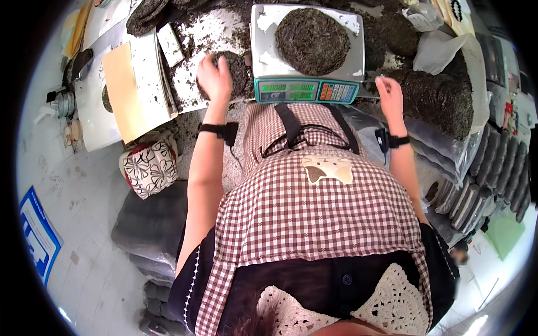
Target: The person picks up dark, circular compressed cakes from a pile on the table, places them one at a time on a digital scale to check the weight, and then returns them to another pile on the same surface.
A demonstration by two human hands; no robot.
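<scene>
A teal-framed digital scale (263, 87) stands at the table's front edge, its metal pan holding a round, flat, dark cake (312, 42) that looks like dried seaweed. To the left of the scale, my left hand (216, 79) hovers over or touches a smaller dark round cake (239, 71), fingers apart and holding nothing visible. Off the scale's right front corner is my right hand (390, 96), open with loosely bent fingers, near a clear bag (448, 98) of dark pressed cakes. Nothing shows in that hand. Both wrists wear black straps.
Dark crumbs cover the white tabletop (216, 28). A tan folder (126, 92) and papers lie at the left, with more dark cakes (148, 15) behind. A floral cloth bag (150, 168) hangs below. Bagged stacks (487, 162) rise at the right, and dark wrapped bundles (151, 224) at the lower left.
</scene>
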